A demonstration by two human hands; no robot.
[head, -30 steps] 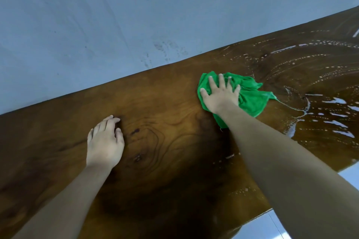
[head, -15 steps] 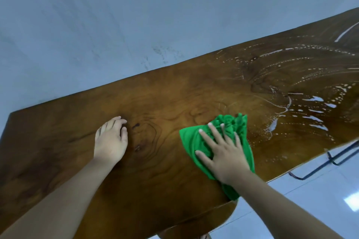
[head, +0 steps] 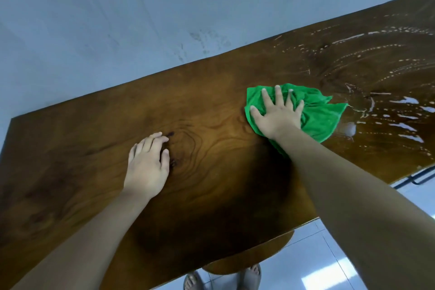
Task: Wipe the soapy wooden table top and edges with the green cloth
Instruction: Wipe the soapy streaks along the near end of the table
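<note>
A dark brown wooden table top (head: pixel 211 172) fills most of the view. White soap streaks and foam (head: pixel 388 92) cover its right part; the left and middle look wiped. My right hand (head: pixel 276 114) presses flat, fingers spread, on the crumpled green cloth (head: pixel 322 115) in the upper middle of the table, just left of the foam. My left hand (head: pixel 148 162) rests palm down on the bare wood, fingers together, holding nothing.
A pale blue-grey wall (head: pixel 164 19) runs along the table's far edge. White floor tiles (head: pixel 313 263) show below the near edge, with my feet in sandals (head: pixel 251 275). A dark metal frame (head: pixel 419 179) pokes out under the table at right.
My right hand pulled the cloth toward the near edge, then pushed it back up and to the right toward the soap. My left hand stayed planted on the wood.
</note>
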